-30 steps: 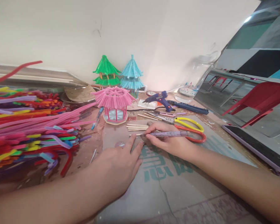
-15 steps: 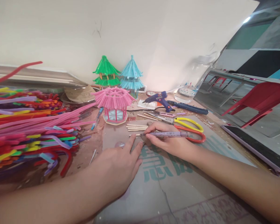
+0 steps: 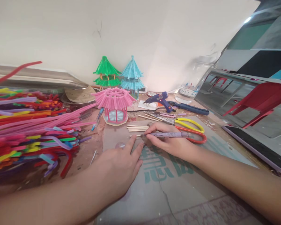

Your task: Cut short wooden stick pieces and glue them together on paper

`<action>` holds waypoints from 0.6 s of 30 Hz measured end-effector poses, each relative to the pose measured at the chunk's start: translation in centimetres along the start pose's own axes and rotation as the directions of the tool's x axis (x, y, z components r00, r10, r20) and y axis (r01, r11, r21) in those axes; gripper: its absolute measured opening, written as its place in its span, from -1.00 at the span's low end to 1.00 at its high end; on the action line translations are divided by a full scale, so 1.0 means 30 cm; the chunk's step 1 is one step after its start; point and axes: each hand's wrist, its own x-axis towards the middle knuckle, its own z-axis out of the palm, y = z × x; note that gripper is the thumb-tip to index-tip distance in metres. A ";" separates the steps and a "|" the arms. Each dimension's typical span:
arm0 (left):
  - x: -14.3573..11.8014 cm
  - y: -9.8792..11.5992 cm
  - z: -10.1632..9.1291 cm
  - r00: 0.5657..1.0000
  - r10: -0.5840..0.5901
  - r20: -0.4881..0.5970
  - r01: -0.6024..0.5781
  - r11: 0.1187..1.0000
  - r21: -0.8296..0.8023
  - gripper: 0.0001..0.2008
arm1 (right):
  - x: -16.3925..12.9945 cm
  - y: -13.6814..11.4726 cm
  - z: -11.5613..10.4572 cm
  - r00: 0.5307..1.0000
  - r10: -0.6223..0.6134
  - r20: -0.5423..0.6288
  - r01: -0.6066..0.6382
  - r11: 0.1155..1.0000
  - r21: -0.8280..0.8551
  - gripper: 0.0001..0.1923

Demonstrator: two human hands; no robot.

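Observation:
My right hand (image 3: 165, 139) pinches a slim purple pen-like tool (image 3: 170, 134), its tip pointing left at a short wooden stick (image 3: 135, 136) on the mat. My left hand (image 3: 121, 165) lies with fingers stretched out on the grey mat (image 3: 140, 206), its index fingertip at the stick's left end. Just beyond are several more pale wooden sticks (image 3: 137, 128) in a row. Behind them stands a small pink pavilion model (image 3: 115, 101) with a fuzzy roof. Scissors (image 3: 189, 125) with yellow and red handles lie beyond my right hand, partly hidden by it.
Pipe cleaners (image 3: 32, 131) of many colours are heaped at left. Against the wall stand a green pavilion (image 3: 105, 70) and a light blue one (image 3: 132, 73). A blue glue gun (image 3: 160, 100), a clear jug (image 3: 193, 81) and a phone-like slab (image 3: 257, 148) are at right.

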 end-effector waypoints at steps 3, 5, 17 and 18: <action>0.002 0.000 -0.002 1.000 -0.009 0.026 0.009 1.000 -0.010 -0.54 | 0.001 -0.001 -0.001 1.000 -0.013 0.010 0.013 1.000 -0.012 -0.90; 0.002 0.000 -0.002 0.999 -0.015 0.034 0.016 1.000 -0.010 -0.53 | 0.000 -0.003 -0.002 1.000 -0.018 0.015 0.018 1.000 -0.019 -0.91; -0.007 -0.006 -0.003 0.999 0.009 -0.048 -0.010 1.000 -0.026 -0.62 | -0.005 -0.003 -0.009 0.999 -0.040 -0.029 0.037 0.994 -0.102 -0.80; -0.007 -0.006 -0.003 0.999 0.013 -0.044 -0.014 0.999 -0.034 -0.63 | -0.005 -0.005 -0.009 0.999 -0.041 -0.019 0.038 0.992 -0.121 -0.80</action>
